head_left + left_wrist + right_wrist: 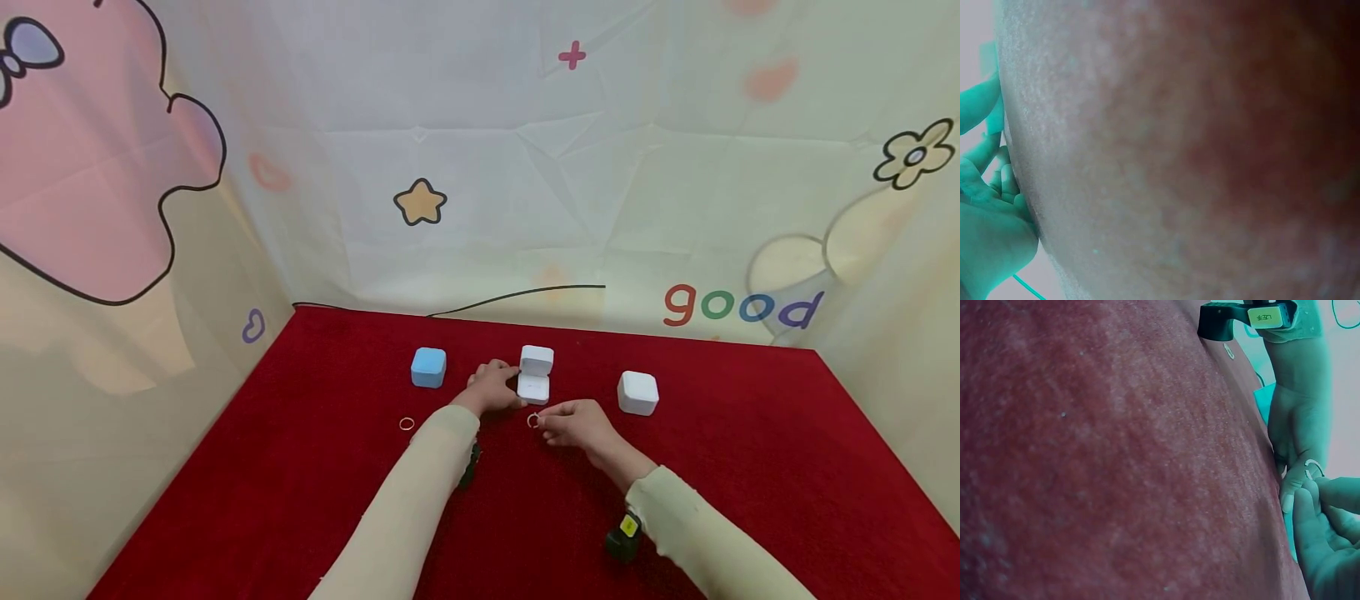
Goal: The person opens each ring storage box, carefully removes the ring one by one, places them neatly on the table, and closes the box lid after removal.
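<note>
A white ring box [534, 388] stands with its lid up near the middle of the red cloth. My left hand [492, 387] holds it from the left, thumb at the front corner and index finger by the hinge side. Between thumb and fingertips of my right hand [577, 425] is a small silver-coloured ring [533, 420], held just in front of the box. The right wrist view shows the pinched ring [1314, 467] close to the left hand [1300, 437]. In the left wrist view, cloth fills most of the picture and the left hand [997, 231] shows at the edge.
A closed blue box [428, 368] sits to the left, with a gold-coloured ring [407, 424] lying in front of it. A closed white box [637, 393] stands at the right. Behind the red cloth [300, 483] hangs a printed curtain [480, 250].
</note>
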Action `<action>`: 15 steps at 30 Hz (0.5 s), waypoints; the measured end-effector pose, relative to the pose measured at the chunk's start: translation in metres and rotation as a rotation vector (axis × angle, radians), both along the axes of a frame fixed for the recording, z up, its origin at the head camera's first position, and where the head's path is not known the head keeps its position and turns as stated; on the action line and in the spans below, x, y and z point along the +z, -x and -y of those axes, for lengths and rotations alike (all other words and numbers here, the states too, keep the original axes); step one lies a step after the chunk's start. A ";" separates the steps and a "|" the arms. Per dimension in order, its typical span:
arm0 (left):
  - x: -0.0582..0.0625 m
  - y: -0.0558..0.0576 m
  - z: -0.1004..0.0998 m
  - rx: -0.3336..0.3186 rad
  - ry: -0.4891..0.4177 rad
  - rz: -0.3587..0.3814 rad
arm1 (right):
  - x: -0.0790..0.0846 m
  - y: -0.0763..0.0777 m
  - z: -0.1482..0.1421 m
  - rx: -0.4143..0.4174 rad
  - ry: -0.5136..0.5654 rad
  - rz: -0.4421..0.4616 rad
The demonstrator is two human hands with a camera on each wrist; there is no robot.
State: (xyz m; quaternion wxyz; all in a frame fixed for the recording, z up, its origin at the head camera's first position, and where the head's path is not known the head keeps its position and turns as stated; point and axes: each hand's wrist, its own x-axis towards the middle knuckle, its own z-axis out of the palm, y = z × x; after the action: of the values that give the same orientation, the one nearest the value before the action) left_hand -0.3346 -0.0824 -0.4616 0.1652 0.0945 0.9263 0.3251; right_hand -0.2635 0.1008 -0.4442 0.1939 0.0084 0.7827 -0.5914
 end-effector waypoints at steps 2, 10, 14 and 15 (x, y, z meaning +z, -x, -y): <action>0.000 0.000 0.000 0.001 -0.001 0.000 | 0.000 -0.001 0.000 0.004 0.000 0.003; 0.001 -0.001 -0.001 0.008 0.019 0.009 | -0.001 -0.001 0.001 0.008 -0.011 0.016; 0.001 -0.001 -0.001 0.008 0.020 0.015 | -0.002 0.000 0.001 0.008 -0.024 0.016; 0.001 -0.001 -0.001 0.009 0.012 0.012 | -0.002 0.001 0.001 0.009 -0.026 0.016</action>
State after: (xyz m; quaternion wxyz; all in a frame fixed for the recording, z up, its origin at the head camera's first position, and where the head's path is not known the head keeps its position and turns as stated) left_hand -0.3336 -0.0814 -0.4601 0.1700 0.0875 0.9276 0.3210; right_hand -0.2640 0.1003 -0.4466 0.2027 0.0119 0.7888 -0.5802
